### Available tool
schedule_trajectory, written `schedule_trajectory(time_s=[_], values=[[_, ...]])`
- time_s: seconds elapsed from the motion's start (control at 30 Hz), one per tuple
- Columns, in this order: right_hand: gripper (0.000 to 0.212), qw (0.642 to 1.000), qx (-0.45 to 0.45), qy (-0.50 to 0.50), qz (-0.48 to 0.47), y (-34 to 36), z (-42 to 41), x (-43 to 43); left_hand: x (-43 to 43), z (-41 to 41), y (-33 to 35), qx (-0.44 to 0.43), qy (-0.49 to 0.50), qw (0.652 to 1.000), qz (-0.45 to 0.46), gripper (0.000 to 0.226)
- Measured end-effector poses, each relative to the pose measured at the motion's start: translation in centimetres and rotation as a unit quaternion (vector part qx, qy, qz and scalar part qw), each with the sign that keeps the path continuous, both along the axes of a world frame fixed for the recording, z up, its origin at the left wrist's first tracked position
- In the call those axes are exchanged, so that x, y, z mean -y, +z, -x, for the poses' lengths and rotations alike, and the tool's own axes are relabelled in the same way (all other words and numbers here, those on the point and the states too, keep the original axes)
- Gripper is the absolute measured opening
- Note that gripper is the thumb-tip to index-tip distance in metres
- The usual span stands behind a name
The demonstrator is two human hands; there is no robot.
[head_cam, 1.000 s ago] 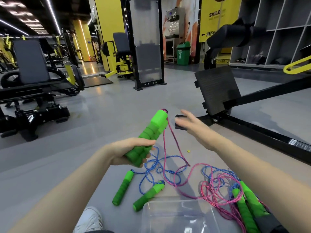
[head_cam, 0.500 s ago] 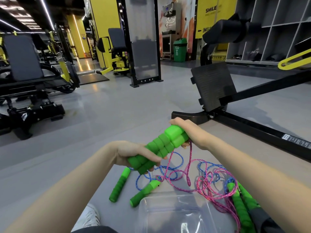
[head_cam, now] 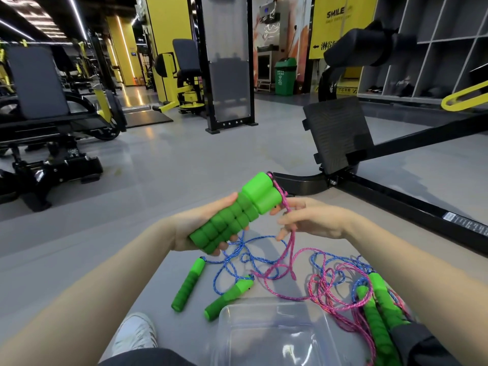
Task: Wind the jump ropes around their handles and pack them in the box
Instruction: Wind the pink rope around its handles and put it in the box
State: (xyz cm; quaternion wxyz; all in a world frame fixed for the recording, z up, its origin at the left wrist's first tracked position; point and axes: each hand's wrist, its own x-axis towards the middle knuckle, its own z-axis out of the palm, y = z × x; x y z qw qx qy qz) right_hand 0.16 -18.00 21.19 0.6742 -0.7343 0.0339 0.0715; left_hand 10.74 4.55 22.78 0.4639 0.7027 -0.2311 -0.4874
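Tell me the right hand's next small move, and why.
Probably carry the pink rope across the paired green handles for a first turn: the left hand grips them, the right hand pinches the rope at their top, and no turns show.

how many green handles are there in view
6: handle pair gripped in the left hand, two floor handles by the clear box, two more handles in tangled rope lower right; others could be hidden.

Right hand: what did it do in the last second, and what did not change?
The right hand, open and stretched forward a second ago, came back to the paired handles and now pinches the pink rope beside their top ends. The left hand kept its grip on them. The blue rope and box stayed put.
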Motion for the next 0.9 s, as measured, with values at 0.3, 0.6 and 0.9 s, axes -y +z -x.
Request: schedule_trajectory(time_s=[0.3,0.6,0.9], values=[[0.024,0.870,-0.062,-0.159,0.463,-3.3,-2.9,-3.4,1.9,1.1,0.1,0.024,0.059,0.997,0.043,0.069],[0.015,0.839,-0.048,0.031,0.541,1.0,-1.8,-4.9,1.3,-0.3,-1.0,0.301,0.100,0.946,-0.072,0.063],[0.017,0.861,0.104,-0.019,0.498,4.4,-0.6,-2.5,0.9,-0.7,-2.2,0.420,-0.037,0.887,-0.191,0.071]])
